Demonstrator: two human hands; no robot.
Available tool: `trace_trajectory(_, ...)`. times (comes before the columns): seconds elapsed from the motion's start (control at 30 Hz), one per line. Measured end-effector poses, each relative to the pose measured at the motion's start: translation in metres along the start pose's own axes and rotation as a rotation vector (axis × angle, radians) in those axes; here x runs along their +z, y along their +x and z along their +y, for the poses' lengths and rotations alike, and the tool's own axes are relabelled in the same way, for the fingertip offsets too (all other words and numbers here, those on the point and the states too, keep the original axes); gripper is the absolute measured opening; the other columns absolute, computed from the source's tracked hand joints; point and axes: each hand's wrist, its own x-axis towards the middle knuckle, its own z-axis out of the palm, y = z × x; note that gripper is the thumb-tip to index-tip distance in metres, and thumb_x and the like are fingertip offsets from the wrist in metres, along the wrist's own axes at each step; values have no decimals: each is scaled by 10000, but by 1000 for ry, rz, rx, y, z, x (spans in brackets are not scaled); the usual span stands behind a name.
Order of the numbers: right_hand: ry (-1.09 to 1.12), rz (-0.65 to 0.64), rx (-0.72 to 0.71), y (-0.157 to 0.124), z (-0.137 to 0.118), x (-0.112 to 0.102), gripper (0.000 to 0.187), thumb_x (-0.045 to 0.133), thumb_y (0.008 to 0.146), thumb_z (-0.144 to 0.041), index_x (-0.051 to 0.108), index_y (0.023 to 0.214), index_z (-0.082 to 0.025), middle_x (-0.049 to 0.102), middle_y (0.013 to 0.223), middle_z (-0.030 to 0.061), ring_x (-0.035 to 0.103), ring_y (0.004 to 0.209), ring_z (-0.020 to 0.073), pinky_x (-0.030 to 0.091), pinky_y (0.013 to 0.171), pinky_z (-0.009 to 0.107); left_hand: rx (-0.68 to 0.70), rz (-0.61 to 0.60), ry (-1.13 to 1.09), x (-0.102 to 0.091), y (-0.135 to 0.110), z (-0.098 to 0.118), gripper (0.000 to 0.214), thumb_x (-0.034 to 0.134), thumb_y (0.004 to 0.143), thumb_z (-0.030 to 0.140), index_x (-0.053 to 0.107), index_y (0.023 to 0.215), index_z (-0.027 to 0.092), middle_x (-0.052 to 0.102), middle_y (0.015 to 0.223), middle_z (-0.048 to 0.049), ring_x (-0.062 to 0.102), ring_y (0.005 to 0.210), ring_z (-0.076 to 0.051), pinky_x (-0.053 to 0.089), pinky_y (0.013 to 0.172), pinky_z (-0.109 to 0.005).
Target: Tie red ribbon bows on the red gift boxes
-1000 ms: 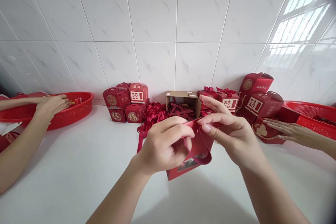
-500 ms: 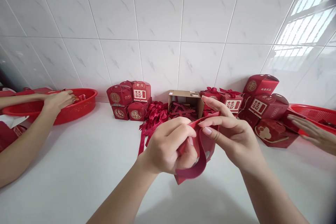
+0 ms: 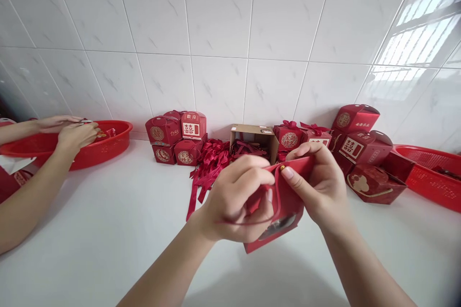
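Observation:
A small red gift box (image 3: pixel 283 220) with a clear window stands on the white counter (image 3: pixel 108 230) right in front of me. My left hand (image 3: pixel 234 201) is closed, pinching a red ribbon (image 3: pixel 276 196) that loops down over the box's front. My right hand (image 3: pixel 317 184) grips the top of the box, thumb pressing by a small gold stud. Both hands meet above the box.
Stacked red boxes (image 3: pixel 176 136) stand at the wall, beside a pile of red ribbons (image 3: pixel 209 160) and an open cardboard carton (image 3: pixel 254 139). More red boxes (image 3: pixel 360 146) sit at the right. Red baskets lie at far left (image 3: pixel 72 146) and right (image 3: pixel 432 172). Another person's hands (image 3: pixel 72 132) work at the left basket.
The ribbon loop has been drawn tighter against the box. My right hand has closed onto the box top. The other person's hand at the right has left the view.

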Motion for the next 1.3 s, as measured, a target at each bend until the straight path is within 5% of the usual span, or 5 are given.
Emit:
trace_trajectory(0.3, -122, 273, -135, 6, 5, -8, 259, 738, 751, -247, 512, 877, -232, 542, 857, 36, 540, 728, 152, 482, 553, 256, -277, 71, -63, -21, 11, -7, 110, 571, 871, 225, 631, 780, 213, 566, 1129, -94, 538, 1121, -253, 495, 894, -414)
trace_trajectory(0.57, -276, -149, -421, -2, 7, 4, 278, 693, 749, -139, 468, 883, -231, 542, 777, -2, 540, 672, 137, 458, 569, 266, -413, 393, -227, -27, 14, 2, 64, 605, 878, 221, 604, 941, 229, 642, 826, 4, 658, 766, -150, 567, 744, -324)
trace_trajectory(0.7, -325, -208, -572, -3, 6, 5, 275, 666, 750, -122, 455, 890, -229, 543, 740, -3, 542, 656, 143, 457, 567, 275, -461, 324, -278, -33, 16, 10, 309, 644, 847, 173, 454, 1056, 296, 591, 636, 98, 586, 478, -85, 510, 484, -215)
trace_trajectory(0.9, -371, -203, -631, -3, 0, 1, 275, 653, 750, -114, 446, 887, -231, 535, 708, -7, 547, 628, 143, 449, 551, 272, -458, -76, -199, -42, 15, 7, 192, 537, 881, 140, 635, 1023, 223, 692, 925, -34, 674, 886, -171, 580, 751, -285)
trace_trajectory(1.3, -323, -195, -581, -3, 3, -2, 320, 672, 719, -82, 447, 894, -226, 530, 741, 2, 538, 653, 142, 455, 531, 267, -606, 3, -366, -30, 18, 15, 24, 593, 877, 211, 612, 890, 203, 627, 743, 6, 623, 604, -95, 543, 507, -178)
